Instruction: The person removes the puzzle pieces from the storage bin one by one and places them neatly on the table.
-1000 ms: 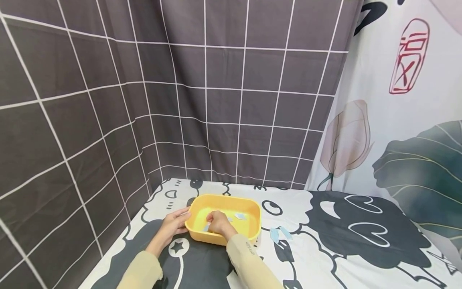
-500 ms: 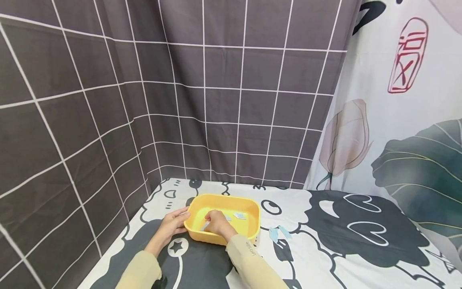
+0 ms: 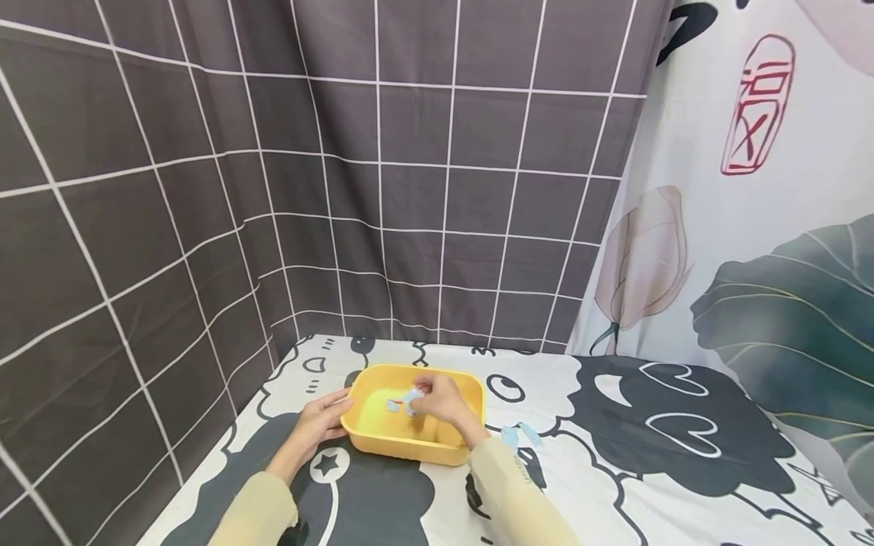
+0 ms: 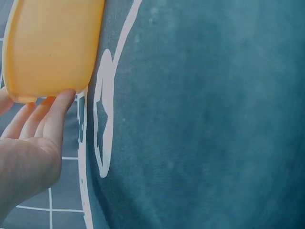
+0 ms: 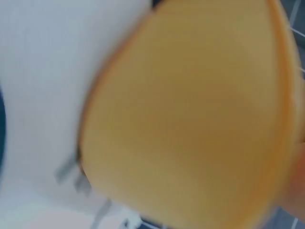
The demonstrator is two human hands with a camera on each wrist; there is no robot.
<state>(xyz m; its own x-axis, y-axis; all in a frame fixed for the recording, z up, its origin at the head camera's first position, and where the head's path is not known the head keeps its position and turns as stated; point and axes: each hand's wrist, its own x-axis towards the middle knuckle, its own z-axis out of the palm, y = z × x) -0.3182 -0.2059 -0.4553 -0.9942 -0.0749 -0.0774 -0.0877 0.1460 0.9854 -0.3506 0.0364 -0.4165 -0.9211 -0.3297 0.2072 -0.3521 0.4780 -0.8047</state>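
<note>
A yellow plastic bin (image 3: 396, 447) stands on the patterned cloth in the head view. At its left end, my left hand (image 3: 317, 421) holds the rim; in the left wrist view several fingers lie against the end wall. Over the inside of the bin, my right hand (image 3: 444, 400) pinches a small, flat, pale blue and white piece (image 3: 412, 403), its kind unclear. Beside it inside the bin shows another small pale blue piece (image 3: 394, 406) with a touch of red. The right wrist view is blurred and shows mostly the bin wall (image 5: 186, 114).
To the right of the bin, pale blue strips (image 3: 510, 437) lie on the black-and-white cloth (image 3: 546, 379). A dark curtain with white grid lines (image 3: 410, 189) hangs behind and at the left. A white printed curtain (image 3: 683, 152) hangs at the right.
My right hand has lifted from the bin's floor and moved right and back, now with a pale blue and white piece in its fingers. The left hand stays at the rim.
</note>
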